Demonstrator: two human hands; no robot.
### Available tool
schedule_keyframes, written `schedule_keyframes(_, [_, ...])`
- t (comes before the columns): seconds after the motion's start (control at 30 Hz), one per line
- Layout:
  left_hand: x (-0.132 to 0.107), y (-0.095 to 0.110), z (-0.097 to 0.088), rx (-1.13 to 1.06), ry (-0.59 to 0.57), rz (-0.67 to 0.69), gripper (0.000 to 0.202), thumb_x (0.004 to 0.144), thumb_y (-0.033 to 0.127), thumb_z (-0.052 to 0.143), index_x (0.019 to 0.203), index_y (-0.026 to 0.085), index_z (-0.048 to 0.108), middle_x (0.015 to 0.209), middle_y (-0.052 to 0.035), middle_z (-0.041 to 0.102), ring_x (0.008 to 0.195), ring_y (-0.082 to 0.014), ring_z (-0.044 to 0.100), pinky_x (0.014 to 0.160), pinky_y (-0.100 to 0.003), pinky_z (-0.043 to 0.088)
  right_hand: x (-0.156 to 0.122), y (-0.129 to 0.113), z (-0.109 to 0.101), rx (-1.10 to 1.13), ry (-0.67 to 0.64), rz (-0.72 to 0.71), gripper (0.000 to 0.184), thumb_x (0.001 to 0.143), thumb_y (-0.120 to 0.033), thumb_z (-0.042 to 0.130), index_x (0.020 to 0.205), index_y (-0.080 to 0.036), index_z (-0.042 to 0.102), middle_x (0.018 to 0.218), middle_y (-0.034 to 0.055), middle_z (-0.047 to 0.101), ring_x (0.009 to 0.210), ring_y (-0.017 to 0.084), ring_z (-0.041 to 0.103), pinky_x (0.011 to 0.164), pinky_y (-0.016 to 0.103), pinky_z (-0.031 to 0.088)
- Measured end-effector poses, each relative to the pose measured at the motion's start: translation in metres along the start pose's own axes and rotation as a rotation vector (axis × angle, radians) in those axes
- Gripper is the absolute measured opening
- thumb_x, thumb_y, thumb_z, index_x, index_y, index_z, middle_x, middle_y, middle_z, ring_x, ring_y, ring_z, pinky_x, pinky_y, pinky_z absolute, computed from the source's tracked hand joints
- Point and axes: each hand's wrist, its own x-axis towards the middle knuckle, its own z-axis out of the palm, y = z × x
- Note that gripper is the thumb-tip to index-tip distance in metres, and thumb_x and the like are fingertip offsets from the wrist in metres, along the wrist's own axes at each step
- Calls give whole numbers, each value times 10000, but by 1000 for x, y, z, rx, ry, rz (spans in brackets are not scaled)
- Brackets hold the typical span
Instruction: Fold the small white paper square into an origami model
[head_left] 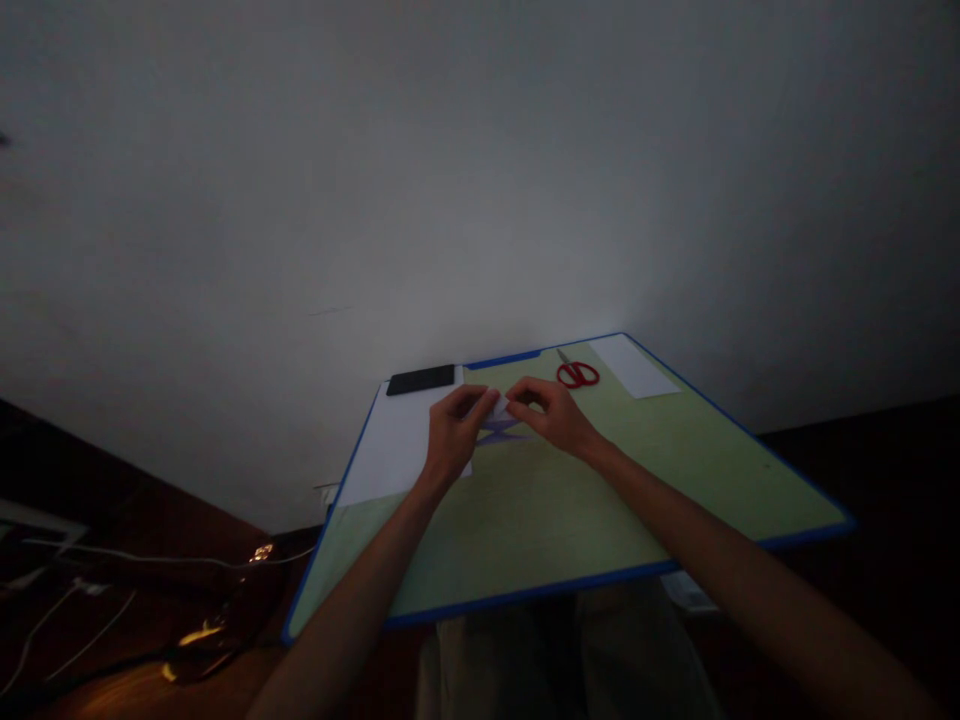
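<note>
Pale wall (480, 190) fills the far side of a dim room, rising behind a green table (570, 530) edged in blue. On the table's left lies a white sheet (394, 455), and at the far right a narrower white strip (636, 367). Between them are the person's two hands, the left (455, 425) and the right (553, 410), each closed to a pinch, thumb against fingers. A dark slab (421, 380) rests across the sheet's far end. Red-handled scissors (575, 375) lie beyond the right hand, near the strip. Smallest is a white paper scrap (500, 406), held above the table's far half between both hands' fingertips; its shape is hard to make out in this light.
</note>
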Motion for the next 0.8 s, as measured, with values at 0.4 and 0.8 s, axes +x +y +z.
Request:
schedule_keyframes(0.4, [0,1,1,-13,0,-13,260,788,434,777,846,182,742,805,-32,730,725,-160,652,688,-278,524,2,6,0,5,15,41,88,817,-269,665,809,-181,655,728,4,656,686,149,593,658,285,461])
schedule_keyframes(0.8, [4,-2,-2,-38,5,-32,291,786,463,774,862,184,735,820,-27,725,738,-155,650,702,-276,523,2,1,3,38,21,87,249,771,-401,781,841,-182,685,810,33,709,732,164,639,706,306,506])
